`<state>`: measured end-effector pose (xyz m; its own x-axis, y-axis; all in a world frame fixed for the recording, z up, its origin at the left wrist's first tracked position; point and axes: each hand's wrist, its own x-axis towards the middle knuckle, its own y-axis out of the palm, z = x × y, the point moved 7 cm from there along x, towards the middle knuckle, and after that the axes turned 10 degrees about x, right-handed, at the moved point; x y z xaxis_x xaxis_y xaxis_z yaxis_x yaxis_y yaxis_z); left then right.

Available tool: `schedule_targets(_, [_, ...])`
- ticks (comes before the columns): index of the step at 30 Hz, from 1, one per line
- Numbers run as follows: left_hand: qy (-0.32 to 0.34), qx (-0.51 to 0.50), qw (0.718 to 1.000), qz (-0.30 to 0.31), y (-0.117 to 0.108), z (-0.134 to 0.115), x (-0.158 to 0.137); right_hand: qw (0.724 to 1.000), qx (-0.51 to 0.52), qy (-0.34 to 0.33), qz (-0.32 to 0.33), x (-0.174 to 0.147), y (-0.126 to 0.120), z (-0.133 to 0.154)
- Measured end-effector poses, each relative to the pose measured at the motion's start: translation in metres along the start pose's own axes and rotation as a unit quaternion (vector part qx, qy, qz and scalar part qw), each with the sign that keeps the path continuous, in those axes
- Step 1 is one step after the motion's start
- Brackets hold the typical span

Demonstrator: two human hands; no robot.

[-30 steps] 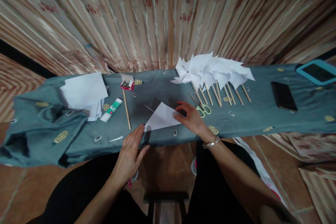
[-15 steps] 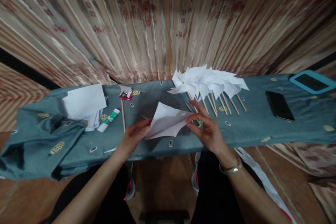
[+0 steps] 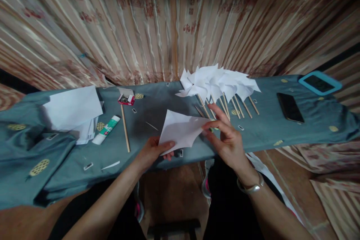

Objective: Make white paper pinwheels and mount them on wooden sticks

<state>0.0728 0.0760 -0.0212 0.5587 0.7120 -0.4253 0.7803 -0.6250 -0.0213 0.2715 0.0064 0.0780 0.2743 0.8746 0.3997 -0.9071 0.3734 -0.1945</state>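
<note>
A sheet of white paper with slightly curved edges is held up between both hands, over the table's near edge. My left hand grips its lower left corner, thumb on top and fingers beneath. At the right corner, my right hand pinches the paper between thumb and fingers, the index finger raised. Scissors lie partly hidden behind the right hand; their blades show past the paper. A thin needle-like stick rests on the cloth beyond the left hand.
Several paper pinwheels on wooden sticks lie at the back. Leftward are a paper stack, a glue stick, a wooden stick, a small red box and a paper sliver. A phone and blue-framed tablet lie right.
My left hand has shifted its hold further onto the paper, thumb now lying over its corner. The paper has flattened out somewhat. The view has turned slightly, showing table things further left.
</note>
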Motion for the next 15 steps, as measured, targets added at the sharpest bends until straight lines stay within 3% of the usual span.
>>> schedule_targets(4, [0.047, -0.013, 0.988, -0.147, -0.03, -0.003, 0.002, 0.986, 0.077, 0.102, -0.104, -0.006, -0.004, -0.025])
schedule_targets(6, [0.09, 0.007, 0.974, -0.206, -0.043, -0.008, 0.002, 0.969, 0.15, 0.179, -0.077, -0.01, 0.011, -0.038])
schedule_targets(10, [0.173, 0.114, 0.946, -0.248, -0.051, -0.025, 0.001, 0.935, 0.238, 0.26, 0.024, -0.015, 0.052, -0.044])
schedule_targets(15, [0.239, 0.185, 0.916, -0.264, -0.047, -0.043, -0.006, 0.915, 0.241, 0.322, -0.025, -0.016, 0.068, -0.05])
